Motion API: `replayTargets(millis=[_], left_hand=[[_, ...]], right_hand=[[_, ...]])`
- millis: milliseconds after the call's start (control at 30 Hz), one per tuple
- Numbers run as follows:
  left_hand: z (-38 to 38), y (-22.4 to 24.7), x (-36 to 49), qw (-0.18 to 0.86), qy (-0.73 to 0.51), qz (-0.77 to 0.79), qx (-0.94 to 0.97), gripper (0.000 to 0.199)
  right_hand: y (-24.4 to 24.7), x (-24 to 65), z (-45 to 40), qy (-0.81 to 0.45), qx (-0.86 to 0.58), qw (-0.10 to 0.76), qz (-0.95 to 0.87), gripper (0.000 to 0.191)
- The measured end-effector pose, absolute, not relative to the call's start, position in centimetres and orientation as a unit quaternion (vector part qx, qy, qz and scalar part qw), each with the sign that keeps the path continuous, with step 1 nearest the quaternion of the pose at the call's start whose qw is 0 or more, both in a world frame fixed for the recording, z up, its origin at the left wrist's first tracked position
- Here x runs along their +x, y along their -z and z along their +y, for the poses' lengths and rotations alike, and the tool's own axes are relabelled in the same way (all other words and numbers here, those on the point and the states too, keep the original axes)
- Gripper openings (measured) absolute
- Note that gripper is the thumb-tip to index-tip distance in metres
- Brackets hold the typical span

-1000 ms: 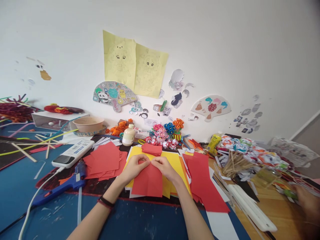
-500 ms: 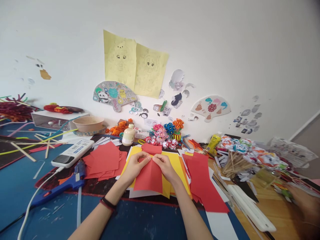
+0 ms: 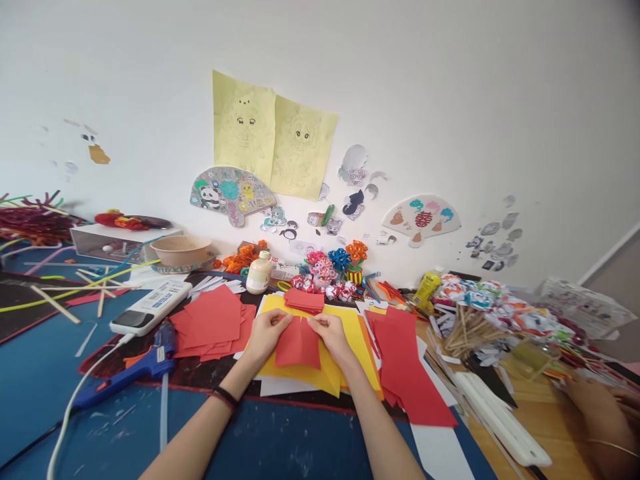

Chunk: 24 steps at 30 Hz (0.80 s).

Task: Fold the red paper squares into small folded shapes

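Note:
Between my two hands is a piece of red paper (image 3: 299, 345), pinched along its far edge, with a small split at the top middle. My left hand (image 3: 268, 332) closes thumb and fingers on its left corner, and my right hand (image 3: 330, 333) does the same at the right. Below it lie yellow sheets (image 3: 354, 333) on white paper. Just beyond my fingers rests a small stack of red paper pieces (image 3: 304, 301). A pile of red paper squares (image 3: 214, 325) lies left of my left hand, and long red sheets (image 3: 407, 360) lie to the right.
A blue glue gun (image 3: 127, 377) and a white power bank (image 3: 151, 307) with a cable lie at left. A glue bottle (image 3: 259, 273) and craft flowers (image 3: 323, 265) stand along the wall. At right are wooden sticks (image 3: 465, 330) and another person's hand (image 3: 593, 407).
My hands have moved slightly apart, and the red paper between them now looks shorter and bends, with a split at its top. The other person's hand at right shows more.

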<state>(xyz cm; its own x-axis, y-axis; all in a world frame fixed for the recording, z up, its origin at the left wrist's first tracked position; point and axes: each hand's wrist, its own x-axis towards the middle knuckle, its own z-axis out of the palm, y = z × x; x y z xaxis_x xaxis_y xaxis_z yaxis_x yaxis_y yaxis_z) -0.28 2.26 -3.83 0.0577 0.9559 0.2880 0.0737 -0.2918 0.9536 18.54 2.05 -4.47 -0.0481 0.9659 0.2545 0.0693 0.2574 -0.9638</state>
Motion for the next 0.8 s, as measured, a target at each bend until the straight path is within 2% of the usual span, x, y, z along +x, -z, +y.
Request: replayTargets(millis=[133, 367, 500, 800], left_hand=[[2.5, 3.9, -0.4, 0.442, -0.563, 0.405, 0.569, 0.036], [2.6, 3.9, -0.4, 0.47, -0.571, 0.39, 0.548, 0.04], [2.7, 4.2, -0.4, 0.453, -0.555, 0.404, 0.568, 0.036], [2.4, 4.0, -0.4, 0.422, -0.588, 0.42, 0.547, 0.04]], right_hand=[[3.8, 18.4, 1.5, -0.437, -0.424, 0.561, -0.56, 0.036], [2.5, 18.0, 0.6, -0.53, -0.353, 0.547, -0.543, 0.043], [2.6, 18.0, 0.8, -0.527, -0.346, 0.588, -0.507, 0.043], [3.5, 17.9, 1.3, -0.476, -0.407, 0.603, -0.494, 0.04]])
